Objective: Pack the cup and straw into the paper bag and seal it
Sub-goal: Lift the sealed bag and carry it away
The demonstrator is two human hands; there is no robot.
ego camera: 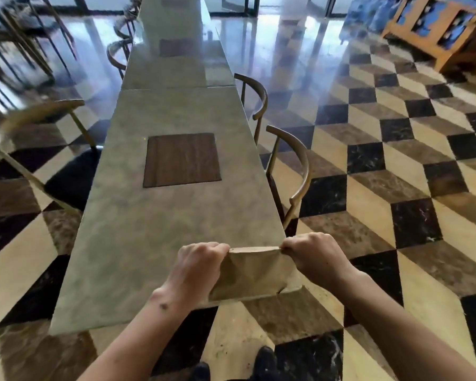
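A brown paper bag [252, 273] stands on the near right corner of the long grey table [160, 237]. Its top edge is pressed flat into a fold. My left hand [197, 266] pinches the left end of that fold, and my right hand [313, 257] pinches the right end. The bag's mouth is closed between them. Neither the cup nor the straw shows anywhere; the bag's inside is hidden.
A dark wooden square inlay [182, 159] sits in the table's middle. Curved-back chairs [291, 171] line the right side, another chair [39, 149] stands at the left. The floor is checkered marble. A wooden rack [434, 26] stands far right. My shoes [264, 364] show below.
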